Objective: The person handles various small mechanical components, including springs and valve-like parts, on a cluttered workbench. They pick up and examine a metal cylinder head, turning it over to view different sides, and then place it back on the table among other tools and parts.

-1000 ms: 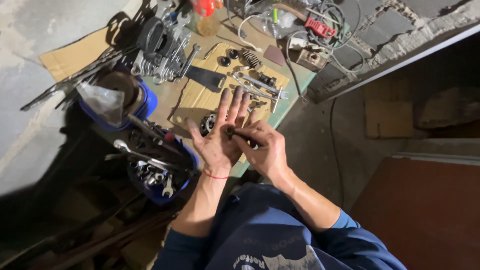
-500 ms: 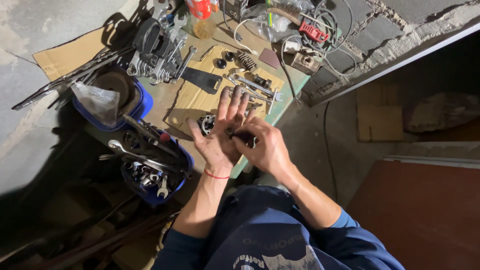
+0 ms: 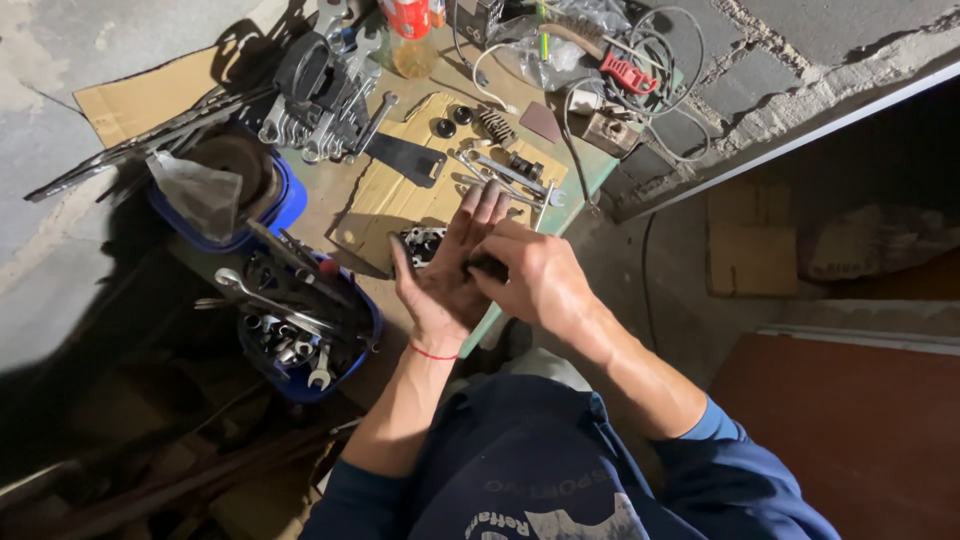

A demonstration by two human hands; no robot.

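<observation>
The head view shows the left hand [image 3: 445, 280] held flat, palm up, fingers spread, low over the worktop [image 3: 330, 195]. The right hand [image 3: 535, 280] pinches a small dark part [image 3: 487, 268] against that palm; this looks like cleaning or fitting. Just beyond lies a metal toothed piece [image 3: 422, 243] on cardboard [image 3: 400, 195], spanners [image 3: 505, 175] farther off.

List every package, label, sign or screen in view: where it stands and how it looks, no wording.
Bottle: top edge of the bench, red label band over clear amber body.
Plastic bag: in the upper blue tub, left of the cardboard sheet; clear, crumpled.
Printed lettering: on the person's dark blue garment, pale.
No screens or signs.
</observation>
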